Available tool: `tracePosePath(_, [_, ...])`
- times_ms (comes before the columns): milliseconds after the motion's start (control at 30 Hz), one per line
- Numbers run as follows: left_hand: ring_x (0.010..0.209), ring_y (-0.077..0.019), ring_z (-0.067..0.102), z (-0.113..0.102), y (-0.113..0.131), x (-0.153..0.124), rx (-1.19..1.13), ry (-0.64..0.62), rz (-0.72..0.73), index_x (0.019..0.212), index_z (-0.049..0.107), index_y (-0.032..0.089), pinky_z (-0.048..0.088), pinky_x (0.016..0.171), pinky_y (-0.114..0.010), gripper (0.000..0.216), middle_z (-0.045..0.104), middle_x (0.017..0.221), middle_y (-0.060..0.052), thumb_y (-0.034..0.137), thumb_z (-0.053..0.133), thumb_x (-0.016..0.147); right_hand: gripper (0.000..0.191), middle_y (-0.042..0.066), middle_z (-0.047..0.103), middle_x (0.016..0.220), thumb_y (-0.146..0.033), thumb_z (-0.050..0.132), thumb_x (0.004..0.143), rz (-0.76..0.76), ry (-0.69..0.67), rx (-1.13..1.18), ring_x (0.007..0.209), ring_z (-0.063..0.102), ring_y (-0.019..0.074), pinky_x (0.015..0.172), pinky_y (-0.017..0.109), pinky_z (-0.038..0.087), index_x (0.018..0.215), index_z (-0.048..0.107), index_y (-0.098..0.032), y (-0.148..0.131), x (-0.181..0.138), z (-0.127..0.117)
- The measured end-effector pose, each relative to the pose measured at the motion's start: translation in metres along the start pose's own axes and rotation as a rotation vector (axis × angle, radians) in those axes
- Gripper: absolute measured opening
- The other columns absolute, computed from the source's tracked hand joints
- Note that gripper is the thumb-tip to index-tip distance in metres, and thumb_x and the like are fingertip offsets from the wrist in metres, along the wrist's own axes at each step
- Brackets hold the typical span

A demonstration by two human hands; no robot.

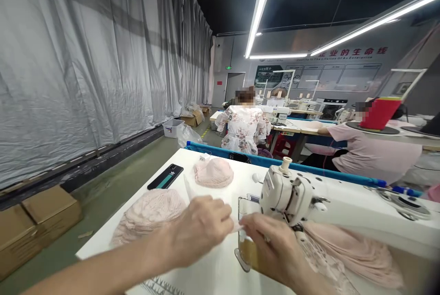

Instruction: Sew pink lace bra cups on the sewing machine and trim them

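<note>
Pale translucent fabric strip is pinched between fingers of left hand and right hand, held taut at 9 o'clock of the sewing machine head, feeding alignment. Pink lace stack waits at left hand's 9 o'clock, within reach.

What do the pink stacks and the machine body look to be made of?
Pink stacks: soft textile, probably lace or knit; matte, ribbed texture, limp edges. Machine: cream painted metal or hard plastic, I can't tell which; smooth, slightly glossy shell.
</note>
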State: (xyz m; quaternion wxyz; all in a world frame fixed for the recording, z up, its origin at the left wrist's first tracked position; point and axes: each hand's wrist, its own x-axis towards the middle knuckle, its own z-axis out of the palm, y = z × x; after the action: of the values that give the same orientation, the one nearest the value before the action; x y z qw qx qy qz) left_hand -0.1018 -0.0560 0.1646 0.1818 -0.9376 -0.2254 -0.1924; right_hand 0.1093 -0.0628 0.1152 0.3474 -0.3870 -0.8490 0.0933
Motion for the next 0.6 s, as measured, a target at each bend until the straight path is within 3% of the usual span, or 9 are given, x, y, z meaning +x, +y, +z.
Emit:
tracePosePath(100, [0.056,-0.0146,0.05,0.088,0.031,-0.021,0.085,0.126,0.121,0.066,0.052,0.014,0.03,0.048,-0.026,0.019,0.054,0.063,-0.001,0.006,0.053,0.083,0.034,0.008,0.066,0.093,-0.018,0.029,0.099,-0.113,-0.083,-0.103,0.067,0.063,0.0122,0.056,0.021,0.044,0.086,0.061,-0.02,0.03,-0.024,0.019])
tracePosePath(200, [0.046,-0.0118,0.043,0.149,0.059,-0.033,0.037,0.071,0.12,0.059,0.048,0.016,0.024,0.043,-0.025,0.027,0.048,0.052,0.001,0.016,0.058,0.085,0.03,0.003,0.065,0.084,-0.02,0.035,0.099,-0.162,-0.152,-0.17,0.064,0.062,0.0113,0.056,0.019,0.045,0.081,0.059,-0.022,0.048,-0.045,0.028])
tracePosePath(267, [0.042,-0.0098,0.039,0.161,0.066,-0.031,-0.036,0.015,0.078,0.059,0.047,0.016,0.023,0.042,-0.025,0.03,0.045,0.049,0.003,0.023,0.061,0.085,0.03,0.001,0.063,0.078,-0.024,0.036,0.1,-0.182,-0.165,-0.198,0.065,0.061,0.0121,0.057,0.02,0.045,0.083,0.06,-0.022,0.057,-0.052,0.029])
tracePosePath(367, [0.047,-0.0095,0.042,0.154,0.058,-0.017,-0.196,-0.02,0.019,0.062,0.048,0.017,0.026,0.045,-0.024,0.032,0.05,0.056,0.004,0.033,0.062,0.086,0.031,0.002,0.064,0.076,-0.027,0.034,0.101,-0.212,-0.156,-0.234,0.065,0.06,0.0129,0.056,0.021,0.044,0.087,0.061,-0.022,0.07,-0.057,0.031])
tracePosePath(467, [0.061,-0.0121,0.051,0.15,0.045,0.002,-0.233,-0.013,-0.042,0.066,0.05,0.018,0.032,0.053,-0.026,0.026,0.058,0.07,0.001,0.03,0.059,0.087,0.03,0.004,0.067,0.081,-0.028,0.034,0.101,-0.237,-0.138,-0.277,0.069,0.062,0.0146,0.058,0.024,0.046,0.092,0.062,-0.021,0.085,-0.062,0.033])
tracePosePath(600, [0.068,-0.0133,0.054,0.161,0.04,0.014,-0.235,-0.008,-0.079,0.072,0.052,0.016,0.034,0.059,-0.028,0.02,0.062,0.08,0.0,0.025,0.056,0.089,0.025,0.006,0.073,0.095,-0.027,0.041,0.098,-0.315,-0.075,-0.414,0.081,0.068,0.0194,0.07,0.03,0.053,0.106,0.065,-0.021,0.099,-0.08,0.036])
